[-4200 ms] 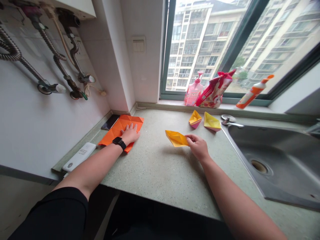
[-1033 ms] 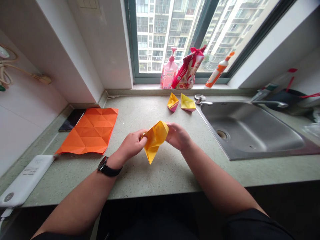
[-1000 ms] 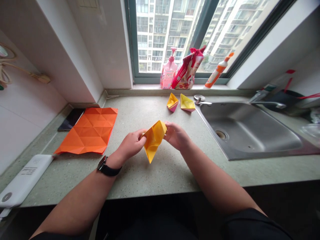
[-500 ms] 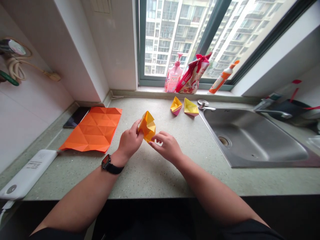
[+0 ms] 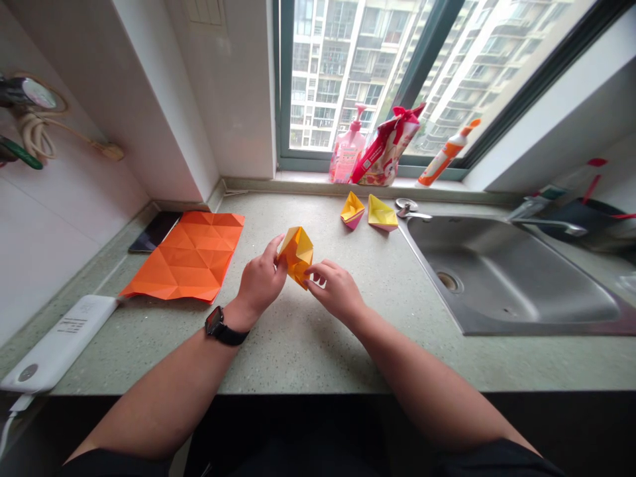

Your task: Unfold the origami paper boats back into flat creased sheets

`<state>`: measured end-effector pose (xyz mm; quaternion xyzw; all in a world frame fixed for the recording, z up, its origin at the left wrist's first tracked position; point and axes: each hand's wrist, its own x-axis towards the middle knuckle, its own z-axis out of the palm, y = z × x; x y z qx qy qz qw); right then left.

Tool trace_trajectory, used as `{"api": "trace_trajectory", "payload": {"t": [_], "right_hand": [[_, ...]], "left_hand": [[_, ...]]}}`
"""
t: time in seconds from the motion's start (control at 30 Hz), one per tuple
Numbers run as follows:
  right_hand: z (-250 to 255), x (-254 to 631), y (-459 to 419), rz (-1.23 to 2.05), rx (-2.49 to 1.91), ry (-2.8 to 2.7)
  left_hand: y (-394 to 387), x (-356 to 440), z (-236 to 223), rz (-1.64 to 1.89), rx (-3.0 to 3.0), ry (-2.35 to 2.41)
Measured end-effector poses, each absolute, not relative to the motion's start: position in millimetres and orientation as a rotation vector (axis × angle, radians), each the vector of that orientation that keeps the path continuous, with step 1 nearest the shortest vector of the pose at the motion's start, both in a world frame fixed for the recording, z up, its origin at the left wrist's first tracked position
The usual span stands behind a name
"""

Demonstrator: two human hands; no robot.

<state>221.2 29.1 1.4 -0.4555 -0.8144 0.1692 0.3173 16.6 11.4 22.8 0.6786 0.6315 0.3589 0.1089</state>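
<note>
A yellow folded paper piece is held above the speckled counter between both hands. My left hand, with a black watch on its wrist, grips the paper's left side with thumb and fingers closed. My right hand pinches the lower right tip of the paper. A creased orange paper sheet lies flat on the counter to the left. Two small folded paper boats, yellow with pink undersides, sit near the window sill.
A steel sink takes up the right side. A dark phone lies beside the orange sheet and a white power bank near the left edge. On the sill stand a pink pump bottle, a red bag and an orange bottle.
The yellow paper was held spread wide and pointing down; now it is turned and bunched smaller between the hands. My right hand moved down to pinch its lower tip.
</note>
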Motion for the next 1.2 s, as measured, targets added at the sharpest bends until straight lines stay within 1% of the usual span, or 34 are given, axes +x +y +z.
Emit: {"api": "trace_trajectory", "payload": {"t": [0.2,0.4,0.97,1.1,1.2], "right_hand": [[-1.7,221.0,27.6,0.287,-1.087,-2.213],[1.3,225.5,29.6,0.215,-1.143,-2.174],[-10.0,223.8,44.3,0.685,-1.234,-1.866],[-11.3,222.9,46.3,0.718,-1.187,-1.806],[-8.5,222.3,44.5,0.672,-1.128,-1.787]], "left_hand": [[10.1,19.7,25.0,0.984,1.967,1.851],[11.3,17.0,26.2,1.005,1.955,1.885],[10.7,19.4,22.3,1.121,1.980,1.775],[12.4,19.9,20.7,1.144,1.906,1.739],[15.2,20.2,17.5,1.160,1.804,1.729]]}}
